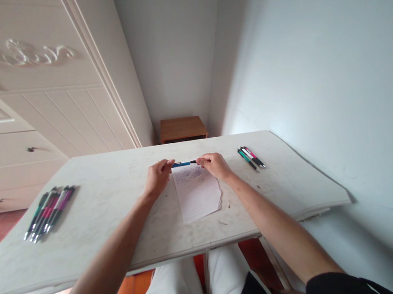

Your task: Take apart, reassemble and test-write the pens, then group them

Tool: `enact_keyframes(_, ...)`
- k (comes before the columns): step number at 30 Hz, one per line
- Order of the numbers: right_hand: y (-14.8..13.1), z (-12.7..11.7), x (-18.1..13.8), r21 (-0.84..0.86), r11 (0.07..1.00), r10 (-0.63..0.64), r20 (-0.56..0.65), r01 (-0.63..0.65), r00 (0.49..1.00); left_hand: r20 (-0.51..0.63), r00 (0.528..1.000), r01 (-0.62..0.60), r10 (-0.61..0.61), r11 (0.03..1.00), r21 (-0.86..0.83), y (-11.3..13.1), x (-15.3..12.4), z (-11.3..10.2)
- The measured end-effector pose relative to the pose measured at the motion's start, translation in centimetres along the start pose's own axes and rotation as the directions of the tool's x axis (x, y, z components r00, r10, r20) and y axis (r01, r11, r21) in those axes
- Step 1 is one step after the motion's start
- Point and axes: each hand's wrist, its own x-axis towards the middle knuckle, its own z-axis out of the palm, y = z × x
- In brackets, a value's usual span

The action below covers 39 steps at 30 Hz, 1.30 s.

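A blue pen [183,164] is held level above the far end of a torn sheet of lined paper [197,194] with scribbles at its top. My left hand [158,176] pinches the pen's left end, fingers closed. My right hand [214,164] pinches its dark right end, fingers closed too. Both hands hover just over the white table [117,197].
Several pens [49,213] lie in a row at the table's left side. Three pens [251,157] lie at the back right. A white wardrobe [36,89] stands to the left, a wall close on the right, a small wooden stand [182,129] beyond the table.
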Motion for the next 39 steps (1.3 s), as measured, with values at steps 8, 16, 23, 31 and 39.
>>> enact_keyframes(8, 0.1, -0.7, 0.2, -0.007, 1.0, 0.014, -0.01, -0.014, 1.0, -0.061, 0.997, 0.043, -0.04, 0.998, 0.039, 0.0, 0.2, -0.4)
enact_keyframes(16, 0.4, -1.7, 0.4, 0.11, 0.994, -0.018, -0.041, 0.023, 0.999, -0.103, 0.99, 0.102, -0.101, 0.995, 0.008, -0.2, 0.3, -0.6)
enact_keyframes(23, 1.2, -2.1, 0.7, 0.2, 0.98, 0.027, -0.076, -0.011, 0.997, -0.122, 0.985, 0.128, -0.123, 0.991, 0.033, -0.7, 0.7, -0.7)
enact_keyframes(31, 1.4, -2.5, 0.7, 0.114, 0.993, 0.003, -0.095, 0.008, 0.995, -0.103, 0.985, 0.146, -0.141, 0.988, 0.048, -1.2, 1.0, -0.7)
enact_keyframes(39, 1.4, -2.4, 0.5, -0.11, 0.984, -0.15, -0.069, 0.142, 0.986, -0.064, 0.996, -0.056, 0.063, 0.993, 0.105, -1.9, 1.2, -0.4)
